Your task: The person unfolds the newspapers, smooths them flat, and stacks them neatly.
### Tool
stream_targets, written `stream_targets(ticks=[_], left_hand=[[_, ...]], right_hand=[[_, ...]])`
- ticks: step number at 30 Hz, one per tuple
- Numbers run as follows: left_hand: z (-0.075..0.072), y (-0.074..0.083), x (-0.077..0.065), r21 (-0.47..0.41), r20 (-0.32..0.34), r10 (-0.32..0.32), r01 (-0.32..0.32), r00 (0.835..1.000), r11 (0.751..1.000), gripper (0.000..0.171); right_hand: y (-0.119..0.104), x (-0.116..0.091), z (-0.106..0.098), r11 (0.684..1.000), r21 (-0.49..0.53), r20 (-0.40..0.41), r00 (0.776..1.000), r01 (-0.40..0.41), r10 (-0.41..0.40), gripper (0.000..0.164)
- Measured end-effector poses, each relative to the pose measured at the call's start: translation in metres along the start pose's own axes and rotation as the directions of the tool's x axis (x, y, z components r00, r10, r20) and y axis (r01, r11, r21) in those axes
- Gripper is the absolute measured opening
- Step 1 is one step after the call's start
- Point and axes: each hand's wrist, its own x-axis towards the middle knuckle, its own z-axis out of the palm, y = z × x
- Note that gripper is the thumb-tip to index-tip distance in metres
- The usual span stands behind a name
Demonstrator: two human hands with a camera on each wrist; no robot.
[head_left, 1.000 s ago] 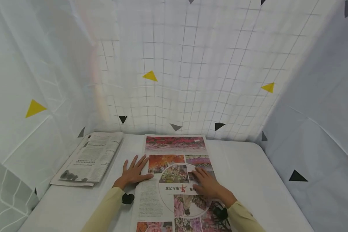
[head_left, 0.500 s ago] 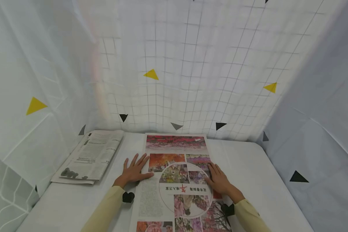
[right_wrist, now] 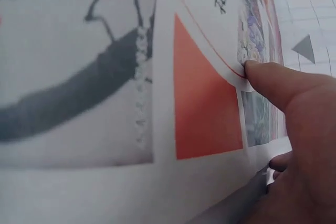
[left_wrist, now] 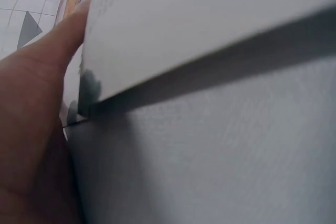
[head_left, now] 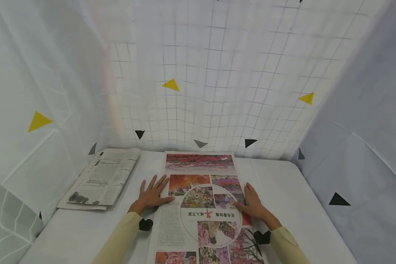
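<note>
A newspaper (head_left: 171,229) printed with colourful flower photos lies lengthwise on the white table, its print upside down in the head view. My left hand (head_left: 151,197) rests at its left edge with fingers spread; in the left wrist view the thumb (left_wrist: 60,38) lies at the paper's edge, which stands a little off the surface beneath. Along the right edge is my right hand (head_left: 255,206), fingers straight and close together beside the paper. Its thumb (right_wrist: 270,77) touches the printed face in the right wrist view, while other fingertips show below the edge.
Another folded newspaper stack (head_left: 102,179) with grey print lies at the table's back left. White sheeting (head_left: 214,110) with grid lines and triangles rises behind the table (head_left: 283,194), and more sheeting stands on both sides. Black cuff pieces (head_left: 146,224) sit at the wrists.
My right hand has slid right, off the newspaper's printed middle to its right edge, uncovering pictures and lettering. The left hand has stayed in place.
</note>
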Motion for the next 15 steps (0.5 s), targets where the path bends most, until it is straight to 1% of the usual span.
stream_targets(ticks=[6, 10, 15], left_hand=[[0.0008, 0.0013, -0.0009, 0.016, -0.005, -0.012, 0.012, 1.0, 1.0, 0.099], [-0.003, 0.0047, -0.0044, 0.011, 0.001, -0.015, 0.015, 1.0, 1.0, 0.102], [-0.006, 0.0081, -0.0079, -0.015, -0.006, -0.002, 0.002, 1.0, 1.0, 0.104]], right_hand=[[0.0054, -0.0004, -0.0004, 0.992, 0.126, -0.013, 1.0, -0.013, 0.015, 0.099], [0.0089, -0.0006, 0.002, 0.985, 0.17, -0.029, 0.999, -0.031, 0.037, 0.098], [0.0103, -0.0026, 0.0027, 0.982, 0.179, -0.032, 0.997, -0.059, 0.066, 0.099]])
